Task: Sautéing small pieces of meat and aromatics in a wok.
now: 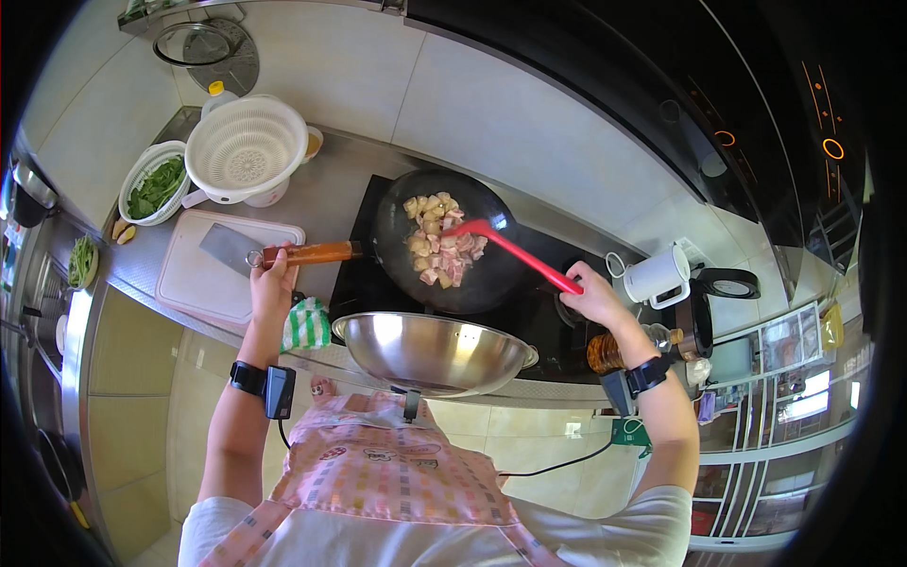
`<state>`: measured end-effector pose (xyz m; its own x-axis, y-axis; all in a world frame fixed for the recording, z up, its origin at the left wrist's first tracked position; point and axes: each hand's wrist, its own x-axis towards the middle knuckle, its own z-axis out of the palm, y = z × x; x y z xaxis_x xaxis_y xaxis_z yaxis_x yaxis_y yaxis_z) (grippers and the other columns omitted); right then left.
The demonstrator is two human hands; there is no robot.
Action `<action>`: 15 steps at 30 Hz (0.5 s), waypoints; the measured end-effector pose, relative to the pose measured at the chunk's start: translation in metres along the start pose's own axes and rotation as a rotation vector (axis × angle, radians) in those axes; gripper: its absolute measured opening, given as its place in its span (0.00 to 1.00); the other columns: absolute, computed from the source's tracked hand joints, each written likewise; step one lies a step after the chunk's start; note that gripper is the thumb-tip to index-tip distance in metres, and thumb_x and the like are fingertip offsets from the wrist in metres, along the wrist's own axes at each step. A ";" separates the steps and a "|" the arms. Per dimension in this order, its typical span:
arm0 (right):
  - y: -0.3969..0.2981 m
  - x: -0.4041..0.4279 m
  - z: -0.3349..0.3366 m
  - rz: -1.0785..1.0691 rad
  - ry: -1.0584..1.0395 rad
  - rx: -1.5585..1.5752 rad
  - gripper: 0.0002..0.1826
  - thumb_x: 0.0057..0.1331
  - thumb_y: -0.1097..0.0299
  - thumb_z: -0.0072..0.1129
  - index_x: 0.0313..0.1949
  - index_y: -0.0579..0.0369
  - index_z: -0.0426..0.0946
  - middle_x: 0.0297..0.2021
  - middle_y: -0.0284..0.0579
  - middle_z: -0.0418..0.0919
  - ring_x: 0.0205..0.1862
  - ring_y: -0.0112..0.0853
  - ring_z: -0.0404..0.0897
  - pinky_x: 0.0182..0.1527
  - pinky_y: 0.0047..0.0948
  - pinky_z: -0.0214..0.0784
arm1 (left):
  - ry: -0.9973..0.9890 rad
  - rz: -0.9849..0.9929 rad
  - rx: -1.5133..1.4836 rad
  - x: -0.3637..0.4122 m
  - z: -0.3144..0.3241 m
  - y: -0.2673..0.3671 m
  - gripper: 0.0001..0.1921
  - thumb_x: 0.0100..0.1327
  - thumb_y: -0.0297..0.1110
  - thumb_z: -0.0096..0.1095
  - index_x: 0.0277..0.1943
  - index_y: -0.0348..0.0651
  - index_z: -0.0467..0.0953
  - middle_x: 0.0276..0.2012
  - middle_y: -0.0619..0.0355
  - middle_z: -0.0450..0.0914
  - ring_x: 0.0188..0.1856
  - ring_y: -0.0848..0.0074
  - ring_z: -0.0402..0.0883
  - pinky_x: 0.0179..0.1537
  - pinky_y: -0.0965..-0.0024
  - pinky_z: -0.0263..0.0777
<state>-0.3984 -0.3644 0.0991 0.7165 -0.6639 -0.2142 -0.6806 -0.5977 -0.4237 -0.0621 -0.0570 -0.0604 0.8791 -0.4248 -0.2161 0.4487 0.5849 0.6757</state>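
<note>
My left hand [275,280] grips the brown wooden handle [319,253] of a black wok [489,198] on the cooktop. In my right hand [594,296] is a red spatula [531,260], its head down among the food in the wok. Chunks of pale pink and lightly browned meat [453,249] are gathered in the wok's middle. Nearer to me, a wide stainless steel bowl [436,354] stands at the counter's front edge. Below my left wrist lies a green-and-white checked cloth [307,326].
Left of the wok, a cleaver [230,248] lies on a cutting board [191,273]. Behind it stand a white colander [248,152] and a basket of leafy greens [157,188]. To the right are a white electric kettle [655,276] and a bottle of dark contents [606,353]. A range hood [567,78] hangs above.
</note>
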 end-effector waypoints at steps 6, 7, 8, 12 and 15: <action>-0.031 0.019 -0.032 -0.127 0.071 -0.544 0.15 0.56 0.59 0.48 0.25 0.60 0.73 0.21 0.51 0.74 0.22 0.42 0.74 0.27 0.34 0.67 | -0.009 0.037 -0.001 -0.001 -0.003 0.003 0.08 0.58 0.21 0.47 0.41 0.39 0.61 0.43 0.52 0.70 0.46 0.71 0.71 0.48 0.69 0.67; -0.036 0.027 -0.034 0.097 -0.171 -0.377 0.16 0.57 0.60 0.47 0.24 0.61 0.72 0.19 0.48 0.74 0.18 0.35 0.72 0.21 0.30 0.64 | -0.020 0.046 -0.010 -0.003 -0.003 0.004 0.08 0.58 0.21 0.47 0.41 0.39 0.62 0.43 0.52 0.70 0.46 0.71 0.71 0.48 0.70 0.67; -0.041 0.031 -0.038 0.326 -0.405 -0.206 0.16 0.59 0.60 0.46 0.23 0.62 0.71 0.16 0.45 0.74 0.14 0.28 0.71 0.14 0.26 0.61 | -0.017 0.049 -0.018 -0.003 -0.004 0.004 0.08 0.58 0.21 0.47 0.41 0.39 0.62 0.43 0.52 0.70 0.46 0.71 0.71 0.48 0.70 0.67; -0.021 0.065 0.013 0.457 -0.605 0.426 0.17 0.60 0.58 0.46 0.21 0.58 0.69 0.13 0.35 0.67 0.08 0.20 0.61 0.09 0.19 0.51 | -0.012 0.033 -0.005 -0.002 -0.005 0.002 0.07 0.58 0.20 0.47 0.39 0.40 0.63 0.43 0.53 0.71 0.45 0.73 0.71 0.47 0.73 0.66; -0.013 0.071 0.059 0.282 -0.332 0.447 0.15 0.61 0.58 0.45 0.23 0.57 0.69 0.12 0.33 0.66 0.08 0.18 0.60 0.09 0.17 0.50 | -0.002 0.002 0.015 0.001 -0.008 -0.001 0.07 0.58 0.20 0.47 0.39 0.40 0.62 0.42 0.53 0.71 0.45 0.73 0.70 0.47 0.73 0.66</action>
<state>-0.3300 -0.3772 0.0373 0.5770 -0.5510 -0.6029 -0.7719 -0.1266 -0.6230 -0.0607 -0.0525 -0.0668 0.8795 -0.4254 -0.2133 0.4447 0.5753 0.6865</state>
